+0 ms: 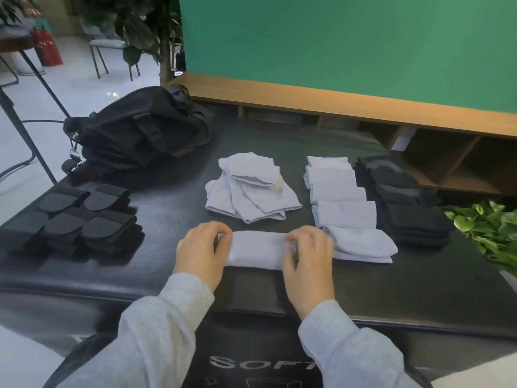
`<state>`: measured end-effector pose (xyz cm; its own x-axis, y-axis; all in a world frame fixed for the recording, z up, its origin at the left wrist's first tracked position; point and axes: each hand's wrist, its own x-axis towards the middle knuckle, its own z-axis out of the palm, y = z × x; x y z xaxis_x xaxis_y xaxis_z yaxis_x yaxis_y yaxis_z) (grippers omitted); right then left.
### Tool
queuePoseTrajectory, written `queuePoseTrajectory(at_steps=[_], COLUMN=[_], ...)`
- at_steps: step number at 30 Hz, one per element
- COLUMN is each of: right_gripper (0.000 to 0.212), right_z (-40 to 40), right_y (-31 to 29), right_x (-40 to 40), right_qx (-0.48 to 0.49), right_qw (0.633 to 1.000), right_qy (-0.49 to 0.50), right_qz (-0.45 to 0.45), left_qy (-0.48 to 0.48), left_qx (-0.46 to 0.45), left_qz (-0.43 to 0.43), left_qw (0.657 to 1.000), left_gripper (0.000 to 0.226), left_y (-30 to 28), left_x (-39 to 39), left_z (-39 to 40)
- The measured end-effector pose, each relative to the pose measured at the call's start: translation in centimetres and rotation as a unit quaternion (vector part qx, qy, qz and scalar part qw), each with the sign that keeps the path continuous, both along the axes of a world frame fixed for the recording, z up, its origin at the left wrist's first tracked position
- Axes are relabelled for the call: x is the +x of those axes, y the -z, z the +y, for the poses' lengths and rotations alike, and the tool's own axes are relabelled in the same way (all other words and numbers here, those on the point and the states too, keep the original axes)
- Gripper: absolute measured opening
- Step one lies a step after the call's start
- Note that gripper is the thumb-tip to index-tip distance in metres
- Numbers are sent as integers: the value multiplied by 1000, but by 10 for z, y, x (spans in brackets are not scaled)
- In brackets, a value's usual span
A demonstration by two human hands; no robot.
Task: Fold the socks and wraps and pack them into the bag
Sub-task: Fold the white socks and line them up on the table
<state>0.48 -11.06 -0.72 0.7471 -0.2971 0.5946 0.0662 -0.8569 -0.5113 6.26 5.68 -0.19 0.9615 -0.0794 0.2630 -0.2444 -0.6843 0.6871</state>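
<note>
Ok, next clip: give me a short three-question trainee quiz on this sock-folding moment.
1. True or false: both hands grip the light grey folded sock at the table's near edge.
2. Which lies farthest to the person's left? A) the loose heap of light grey socks B) the black fabric wraps C) the stack of black folded socks
3. Fill in: the black fabric bag lies at the table's far ____ corner.

Key
1. True: left hand and right hand each curl over one end.
2. B
3. left
</note>
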Motion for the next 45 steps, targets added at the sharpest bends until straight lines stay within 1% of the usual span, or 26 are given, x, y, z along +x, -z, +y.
queuePoseTrajectory(at_steps=[1, 2, 4, 5, 7, 9, 11, 13, 14, 19, 24, 26, 27, 28, 31, 34, 35, 36, 39, 42, 45], right_gripper=[17, 23, 33, 35, 35, 32, 32, 33, 33, 24, 16, 15, 16, 17, 21, 21, 21, 21, 22, 24, 31], right_z=[1, 2, 3, 4, 5, 5, 1, -2, -4, -17, -47, -59, -65, -71, -90, -106, -109, -112, -115, -113, -107], right_y=[0, 0, -1, -2, -5, -4, 0, 0, 0, 5, 5, 3, 2, 2, 4, 1, 0, 0, -2, -3, -3], right_x=[0, 0, -4, -6, -14, -24, -35, -44, -49, -66, -76, -80, -81, -83, -87, -88, -88, -88, -84, -80, -75], right_qx=[-15, -31, -74, -81, -44, -18, -24, -15, -9, -34, -50, -52, -42, -28, -17, 5, 10, 16, 27, 23, -22], right_qw=[999, 998, 990, 986, 982, 984, 987, 987, 987, 989, 991, 992, 992, 991, 990, 987, 987, 986, 983, 980, 980], right_qy=[-29, -58, -101, -110, -112, -102, -90, -86, -81, -66, -37, -22, -11, -3, 25, 39, 42, 44, 60, 80, 101], right_qz=[-1, 15, 66, 100, 148, 148, 133, 137, 137, 128, 115, 114, 121, 135, 137, 153, 157, 162, 169, 180, 171], left_qy=[4, 12, 34, 44, 63, 93, 121, 139, 146, 154, 177, 178, 182, 192, 241, 255, 253, 247, 239, 239, 231], left_qx=[20, 39, 62, 71, 89, 111, 128, 128, 125, 80, 25, 17, 22, 34, 106, 187, 204, 215, 228, 231, 232], left_qz=[10, 13, 8, 10, 16, -3, -40, -71, -76, -89, -72, -46, -35, -28, -12, -15, -20, -20, -11, -21, -18], left_qw=[1000, 999, 997, 996, 994, 989, 983, 979, 978, 981, 981, 983, 982, 980, 965, 949, 946, 945, 944, 943, 945], left_gripper=[9, 12, 15, 15, 15, 18, 29, 39, 40, 28, 9, 5, 8, 15, 53, 73, 75, 72, 47, 42, 40], left_y=[-1, -2, -2, -1, 2, 5, 6, 8, 8, 13, 13, 9, 7, 5, -3, -5, -6, -6, -9, -9, -7], left_x=[-1, -2, -3, -5, -9, -15, -22, -27, -29, -43, -52, -56, -58, -59, -64, -67, -68, -68, -67, -65, -63], left_z=[0, 0, 0, 1, 4, 6, 5, 4, 2, -14, -49, -64, -70, -76, -91, -100, -102, -104, -109, -110, -111])
